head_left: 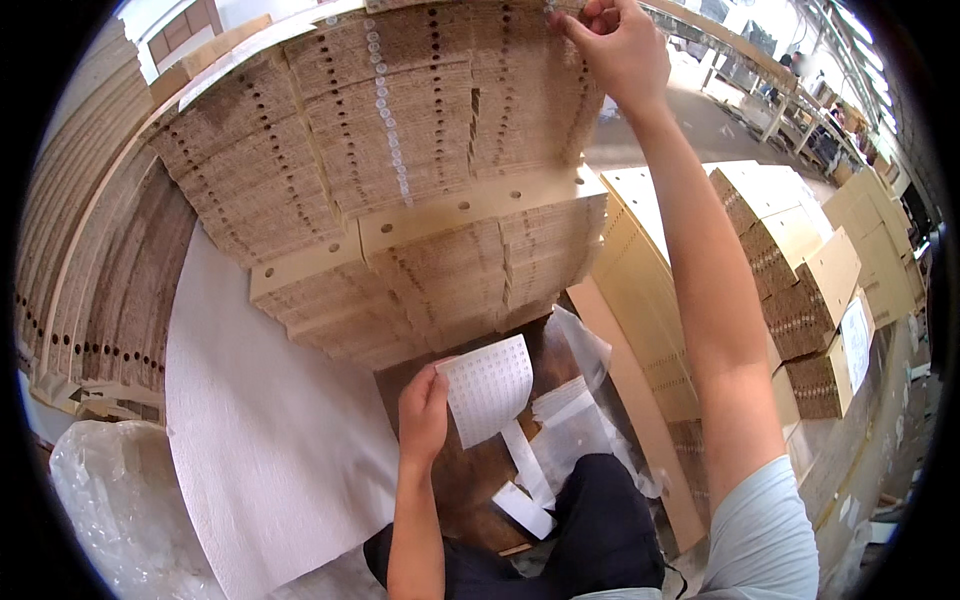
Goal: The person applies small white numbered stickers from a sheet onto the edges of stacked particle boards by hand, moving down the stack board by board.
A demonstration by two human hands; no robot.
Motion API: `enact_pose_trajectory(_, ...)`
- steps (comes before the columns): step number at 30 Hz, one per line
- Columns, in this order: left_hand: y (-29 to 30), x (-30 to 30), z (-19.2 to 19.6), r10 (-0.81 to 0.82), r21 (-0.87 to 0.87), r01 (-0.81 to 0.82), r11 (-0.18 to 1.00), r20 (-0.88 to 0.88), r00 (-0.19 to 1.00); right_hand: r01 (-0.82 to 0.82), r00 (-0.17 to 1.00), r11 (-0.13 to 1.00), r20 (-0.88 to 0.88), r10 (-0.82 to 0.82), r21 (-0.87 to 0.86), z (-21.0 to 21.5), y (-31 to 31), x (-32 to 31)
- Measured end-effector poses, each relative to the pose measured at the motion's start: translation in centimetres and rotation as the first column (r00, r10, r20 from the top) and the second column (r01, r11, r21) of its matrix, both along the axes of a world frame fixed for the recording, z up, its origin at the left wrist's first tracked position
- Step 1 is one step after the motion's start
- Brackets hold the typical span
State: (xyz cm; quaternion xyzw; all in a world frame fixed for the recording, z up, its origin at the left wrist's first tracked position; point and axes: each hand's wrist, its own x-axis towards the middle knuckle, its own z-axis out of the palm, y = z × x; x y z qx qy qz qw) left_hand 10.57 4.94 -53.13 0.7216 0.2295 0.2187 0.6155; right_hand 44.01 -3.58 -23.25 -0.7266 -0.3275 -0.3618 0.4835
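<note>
My left hand (pixel 423 412) pinches a white sheet of small stickers (pixel 488 388), printed in rows, by its left edge. A white paper strip (pixel 527 463) hangs below the sheet. Raised high, my right hand (pixel 625 50) has its thumb and fingers closed together at the top right of a tall stack of brown boards (pixel 400 110). Whether anything small is between those fingertips is hidden. The board edges have rows of dark holes, and one column of holes is covered by round white stickers (pixel 384 100). A pale spot shows beside my right fingertips.
Lower boards (pixel 430 270) step out beneath the stack. More boards stand at the left (pixel 105 270) and right (pixel 790 280). A white foam sheet (pixel 270 430), clear plastic wrap (pixel 120 510) and scraps of backing paper (pixel 580 425) lie around my legs. Work tables (pixel 740 60) stand far back.
</note>
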Motion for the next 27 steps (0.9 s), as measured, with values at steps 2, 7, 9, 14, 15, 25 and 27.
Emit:
enact_pose_trajectory(2, -0.2, 0.0, 0.6, -0.018, -0.156, 0.025, 0.987, 0.047, 0.999, -0.061, 0.997, 0.998, 0.046, 0.06, 0.016, -0.4, -0.2, -0.2)
enact_pose_trajectory(7, -1.0, 0.7, 1.3, 0.003, -0.34, 0.036, 0.94, 0.113, 0.994, -0.262, 0.961, 0.946, 0.041, 0.274, -0.191, -8.7, -4.9, -4.2)
enact_pose_trajectory(9, -0.2, -0.3, 1.5, 0.097, -0.382, -0.021, 0.924, 0.18, 0.979, -0.415, 0.902, 0.853, -0.266, 0.341, -0.316, -14.5, -5.6, -12.3)
enact_pose_trajectory(14, -0.8, -0.6, 3.1, 0.105, -0.264, -0.058, 0.963, 0.169, 0.98, -0.713, 0.512, 0.697, -0.732, 0.449, -0.072, -21.6, -8.8, -17.7)
enact_pose_trajectory(15, -0.9, -0.5, 3.2, 0.092, -0.227, -0.056, 0.972, 0.149, 0.985, -0.71, 0.381, 0.703, -0.824, 0.418, 0.028, -22.3, -9.1, -17.7)
enact_pose_trajectory(25, -1.5, -0.5, 6.0, -0.01, -0.344, 0.068, 0.937, 0.166, 0.986, -0.822, 0.133, 0.555, -0.903, 0.409, 0.13, -20.5, -9.7, -18.0)
enact_pose_trajectory(27, -1.7, -0.4, 5.4, -0.057, -0.258, 0.086, 0.962, 0.119, 0.991, -0.836, 0.109, 0.533, -0.911, 0.398, 0.133, -20.5, -9.9, -18.1)
